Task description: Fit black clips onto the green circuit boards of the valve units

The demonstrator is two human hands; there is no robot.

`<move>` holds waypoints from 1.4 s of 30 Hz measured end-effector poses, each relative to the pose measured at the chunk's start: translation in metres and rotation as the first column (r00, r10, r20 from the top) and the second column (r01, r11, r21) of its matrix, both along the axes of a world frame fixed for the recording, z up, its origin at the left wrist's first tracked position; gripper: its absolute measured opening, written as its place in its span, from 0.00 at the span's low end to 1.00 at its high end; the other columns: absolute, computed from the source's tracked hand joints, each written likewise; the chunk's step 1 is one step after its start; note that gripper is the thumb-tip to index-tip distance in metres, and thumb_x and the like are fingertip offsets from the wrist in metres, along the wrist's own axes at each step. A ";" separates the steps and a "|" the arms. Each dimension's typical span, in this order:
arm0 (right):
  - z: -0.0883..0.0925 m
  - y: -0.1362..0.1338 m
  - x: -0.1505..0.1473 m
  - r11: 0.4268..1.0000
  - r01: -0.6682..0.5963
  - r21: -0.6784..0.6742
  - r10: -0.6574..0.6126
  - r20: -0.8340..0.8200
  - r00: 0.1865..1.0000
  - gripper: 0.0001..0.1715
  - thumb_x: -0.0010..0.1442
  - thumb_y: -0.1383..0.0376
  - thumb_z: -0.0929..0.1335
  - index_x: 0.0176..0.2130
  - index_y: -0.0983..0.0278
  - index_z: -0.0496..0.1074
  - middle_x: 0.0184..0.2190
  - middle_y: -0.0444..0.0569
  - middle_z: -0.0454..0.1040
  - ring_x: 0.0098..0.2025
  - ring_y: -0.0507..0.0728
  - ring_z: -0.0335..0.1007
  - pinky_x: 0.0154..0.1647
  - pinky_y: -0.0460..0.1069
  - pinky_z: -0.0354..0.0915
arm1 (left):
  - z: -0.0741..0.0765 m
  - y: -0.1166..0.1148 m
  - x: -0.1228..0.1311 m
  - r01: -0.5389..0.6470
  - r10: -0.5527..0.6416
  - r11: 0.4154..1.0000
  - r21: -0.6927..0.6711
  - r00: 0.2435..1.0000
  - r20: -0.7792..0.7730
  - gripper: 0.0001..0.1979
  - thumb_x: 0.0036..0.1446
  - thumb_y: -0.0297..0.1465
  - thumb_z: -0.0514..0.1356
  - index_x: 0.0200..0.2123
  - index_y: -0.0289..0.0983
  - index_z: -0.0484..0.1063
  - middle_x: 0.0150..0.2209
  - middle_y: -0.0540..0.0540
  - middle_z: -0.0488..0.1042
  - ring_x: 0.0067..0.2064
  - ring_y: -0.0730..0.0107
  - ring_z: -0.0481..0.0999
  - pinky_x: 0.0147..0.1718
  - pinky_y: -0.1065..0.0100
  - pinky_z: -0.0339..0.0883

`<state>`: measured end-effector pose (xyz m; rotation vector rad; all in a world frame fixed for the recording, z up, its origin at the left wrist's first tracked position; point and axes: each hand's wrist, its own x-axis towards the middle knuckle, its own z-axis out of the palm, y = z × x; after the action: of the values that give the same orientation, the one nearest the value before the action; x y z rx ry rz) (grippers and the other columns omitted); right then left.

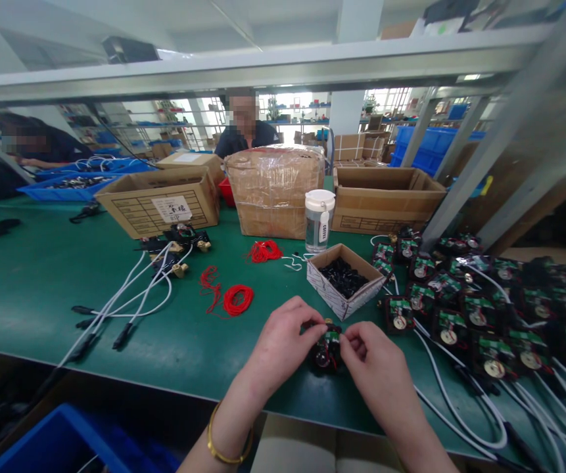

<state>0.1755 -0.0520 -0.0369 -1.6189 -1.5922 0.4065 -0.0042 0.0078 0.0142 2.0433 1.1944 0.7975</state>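
A small black housing with a green circuit board point(330, 340) inside lies on the table in front of me, a round part and red wires showing in it. My left hand point(285, 345) is closed at its upper left edge, thumb and forefinger pinched together. On the other side my right hand point(376, 364) pinches at the right edge of the board, its other fingers curled in. Whatever tiny part the fingertips may hold is hidden. Just beyond the hands stands an open carton point(346, 303) of small black parts point(342, 277).
Several similar housings point(480, 312) with white cables crowd the right side. Red wire bundles point(238, 299) lie left of the carton. A lidded cup point(319, 220), a taped box point(275, 190) and open boxes point(386, 197) stand behind. Cabled units point(169, 253) lie left; co-workers sit beyond.
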 end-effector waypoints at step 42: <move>0.021 -0.013 -0.006 0.975 -0.158 0.155 0.180 -0.136 0.974 0.11 0.71 0.65 0.65 0.34 0.60 0.72 0.32 0.42 0.67 0.30 0.53 0.65 0.31 0.47 0.60 | 0.006 -0.011 -0.016 0.104 -0.104 0.995 0.000 0.994 -0.026 0.15 0.62 0.19 0.61 0.44 0.43 0.82 0.42 0.48 0.76 0.47 0.65 0.75 0.50 0.64 0.68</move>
<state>0.1694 -0.0651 -0.0159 -1.3185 -1.6119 0.4804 -0.0206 -0.0031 0.0205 2.1042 1.0916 0.7239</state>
